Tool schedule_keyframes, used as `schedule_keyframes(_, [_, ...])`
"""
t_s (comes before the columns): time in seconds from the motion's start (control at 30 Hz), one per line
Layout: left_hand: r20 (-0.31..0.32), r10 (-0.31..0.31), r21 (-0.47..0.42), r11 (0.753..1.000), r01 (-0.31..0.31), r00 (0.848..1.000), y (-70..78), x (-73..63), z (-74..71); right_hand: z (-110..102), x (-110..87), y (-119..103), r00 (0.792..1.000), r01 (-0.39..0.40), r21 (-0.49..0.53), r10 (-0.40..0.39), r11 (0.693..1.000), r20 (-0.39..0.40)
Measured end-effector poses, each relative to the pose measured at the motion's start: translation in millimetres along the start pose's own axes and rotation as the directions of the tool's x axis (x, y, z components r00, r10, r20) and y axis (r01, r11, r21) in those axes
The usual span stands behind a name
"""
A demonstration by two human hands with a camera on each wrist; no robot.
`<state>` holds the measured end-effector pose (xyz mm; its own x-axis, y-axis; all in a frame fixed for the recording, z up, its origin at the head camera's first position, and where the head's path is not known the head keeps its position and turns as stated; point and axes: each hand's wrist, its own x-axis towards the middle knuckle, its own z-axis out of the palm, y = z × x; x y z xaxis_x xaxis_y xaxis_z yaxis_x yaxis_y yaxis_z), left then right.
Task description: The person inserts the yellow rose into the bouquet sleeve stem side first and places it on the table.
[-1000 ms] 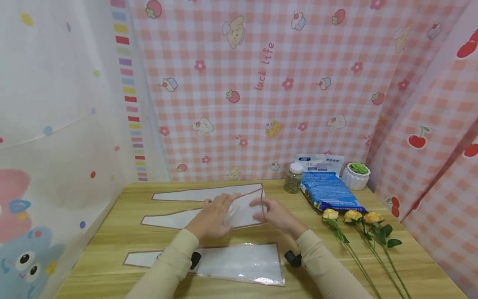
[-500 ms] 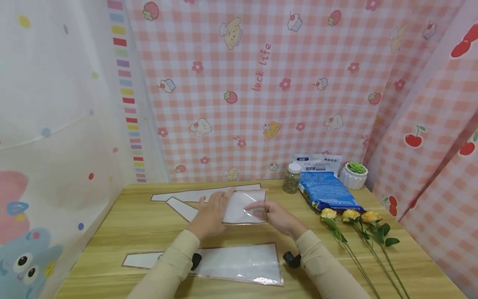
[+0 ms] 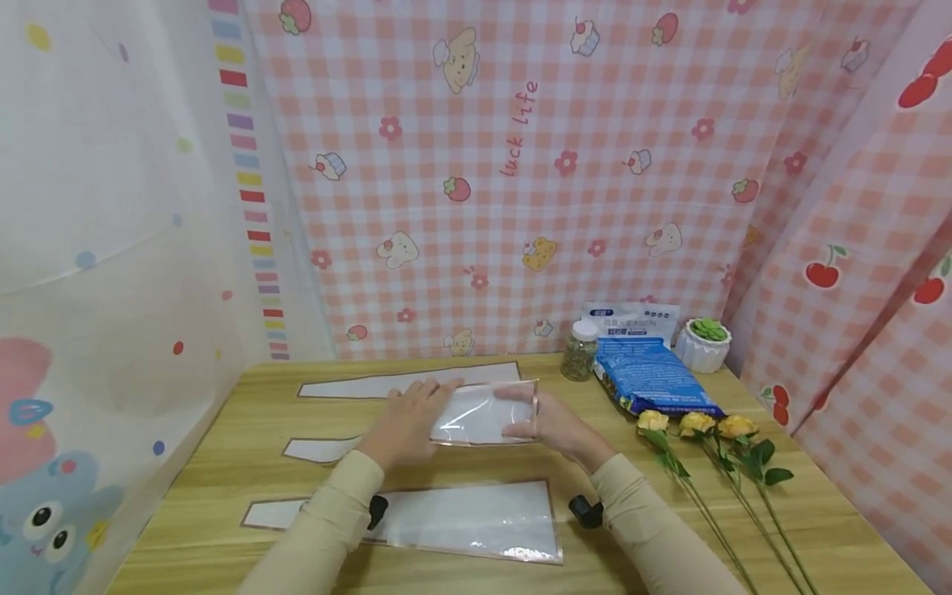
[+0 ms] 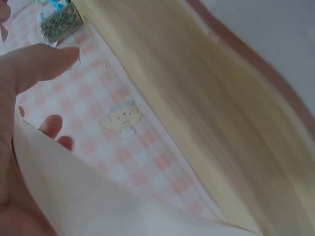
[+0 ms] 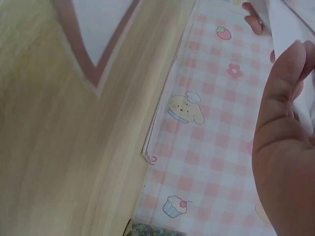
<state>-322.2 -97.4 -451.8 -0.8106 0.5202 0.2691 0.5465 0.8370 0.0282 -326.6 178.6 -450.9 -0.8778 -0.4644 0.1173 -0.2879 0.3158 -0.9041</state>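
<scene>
A tapered, clear-fronted flower sleeve (image 3: 468,417) with a white back and brown edging is raised at its wide end, its mouth facing right. My left hand (image 3: 409,426) holds it round the middle, and the narrow end shows beyond that wrist. In the left wrist view, fingertips (image 4: 51,126) show past the white sheet (image 4: 108,196). My right hand (image 3: 558,426) is at the mouth, thumb and fingers spread apart and seen through the clear plastic. The right wrist view shows its thumb (image 5: 290,69) beside the white sleeve.
Similar sleeves lie flat, one behind (image 3: 372,385) and one in front (image 3: 461,521) under my wrists. To the right lie yellow roses (image 3: 697,424) with long stems. Behind them are a blue packet (image 3: 654,376), a jar (image 3: 580,355) and a potted succulent (image 3: 704,347).
The sleeve's wide end first swung back and its narrow end lifted; now the narrow end lies left again. The right fingers have spread apart at the mouth.
</scene>
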Motion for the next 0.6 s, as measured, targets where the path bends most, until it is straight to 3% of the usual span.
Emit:
schedule_keyframes(0.33, [0.001, -0.011, -0.002, 1.0, 0.011, 1.0, -14.6, -7.6, -8.0, -5.4, -1.4, 2.8, 0.998, -0.028, 0.071, 0.024, 0.997, 0.057])
schedule_keyframes(0.6, [0.031, 0.004, 0.02, 1.0, -0.004, 1.0, -14.2, -12.7, -11.7, -0.8, 0.3, 4.0, 0.998, -0.007, -0.035, 0.009, 0.999, 0.056])
